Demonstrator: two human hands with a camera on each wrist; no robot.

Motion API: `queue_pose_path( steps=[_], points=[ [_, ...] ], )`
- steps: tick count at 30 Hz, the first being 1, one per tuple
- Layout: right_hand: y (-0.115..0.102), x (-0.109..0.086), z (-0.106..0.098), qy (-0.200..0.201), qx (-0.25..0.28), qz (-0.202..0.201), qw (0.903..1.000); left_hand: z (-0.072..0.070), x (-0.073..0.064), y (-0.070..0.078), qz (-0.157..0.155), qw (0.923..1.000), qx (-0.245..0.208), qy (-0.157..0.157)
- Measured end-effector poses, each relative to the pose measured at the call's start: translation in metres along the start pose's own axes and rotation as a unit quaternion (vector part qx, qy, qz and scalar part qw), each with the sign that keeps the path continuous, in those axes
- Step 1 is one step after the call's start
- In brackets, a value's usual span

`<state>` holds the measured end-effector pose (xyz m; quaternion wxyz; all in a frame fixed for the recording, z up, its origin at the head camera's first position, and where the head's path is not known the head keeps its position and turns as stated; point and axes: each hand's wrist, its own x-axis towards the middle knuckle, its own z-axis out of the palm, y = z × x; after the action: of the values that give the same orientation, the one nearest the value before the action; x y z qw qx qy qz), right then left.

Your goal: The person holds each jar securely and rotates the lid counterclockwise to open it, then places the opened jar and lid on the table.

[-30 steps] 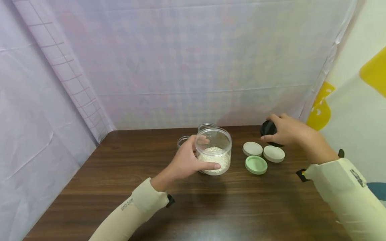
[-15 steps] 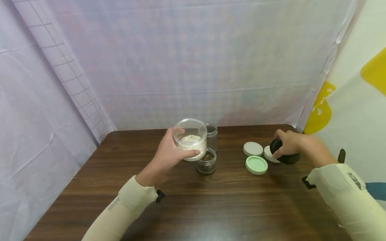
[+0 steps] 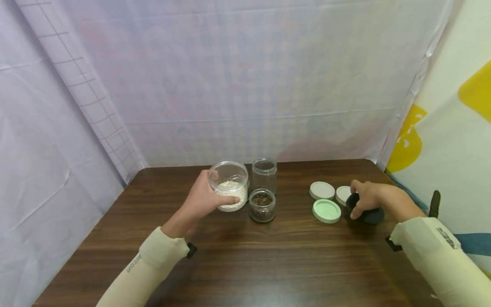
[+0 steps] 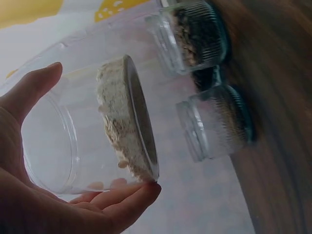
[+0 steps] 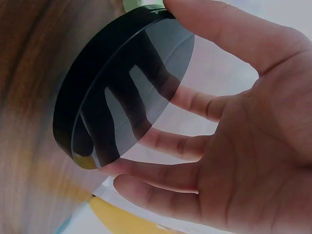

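My left hand (image 3: pixel 201 197) grips a wide clear jar (image 3: pixel 242 187) part filled with pale flakes (image 4: pixel 117 117). In the left wrist view the thumb and fingers wrap its sides. Just right of it, in the head view, stand a small glass jar (image 3: pixel 262 209) of brown bits and a taller clear jar (image 3: pixel 264 177) behind. Another rim shows through the held jar. My right hand (image 3: pixel 370 197) holds a round black lid (image 5: pixel 105 63) by its edge, close over the table at the right. Its glossy face shows the fingers' reflection in the right wrist view.
Two whitish lids (image 3: pixel 322 190) and a pale green lid (image 3: pixel 327 211) lie grouped left of the right hand, one whitish lid partly covered by the black lid. The brown wooden table (image 3: pixel 245 264) ends at a hanging cloth (image 3: pixel 245 85) behind.
My left hand has carried the flake jar to the left and lower, uncovering the small jar of brown bits. My right hand has brought the black lid down and slightly right.
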<state>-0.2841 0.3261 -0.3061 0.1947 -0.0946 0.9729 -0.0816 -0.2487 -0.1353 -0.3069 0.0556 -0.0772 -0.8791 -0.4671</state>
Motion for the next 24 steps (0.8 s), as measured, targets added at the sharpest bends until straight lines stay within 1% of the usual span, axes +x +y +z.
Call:
queue_pose_path(
  steps=[8,12,18,24],
  points=[
    [0.0,0.002,0.005,-0.003,0.002,-0.002,1.0,0.009,0.003,-0.015,-0.02,0.9997,0.016,-0.001],
    [0.001,0.004,0.006,-0.007,0.006,-0.003,1.0,0.013,0.003,-0.021,-0.031,0.9991,0.029,-0.008],
    [0.0,0.004,0.01,-0.014,0.035,-0.01,0.9992,0.016,0.004,-0.029,-0.031,0.9988,0.036,-0.012],
    [-0.002,0.003,0.013,-0.026,0.061,0.002,0.9978,0.02,0.006,-0.036,-0.032,0.9982,0.048,-0.018]
  ],
)
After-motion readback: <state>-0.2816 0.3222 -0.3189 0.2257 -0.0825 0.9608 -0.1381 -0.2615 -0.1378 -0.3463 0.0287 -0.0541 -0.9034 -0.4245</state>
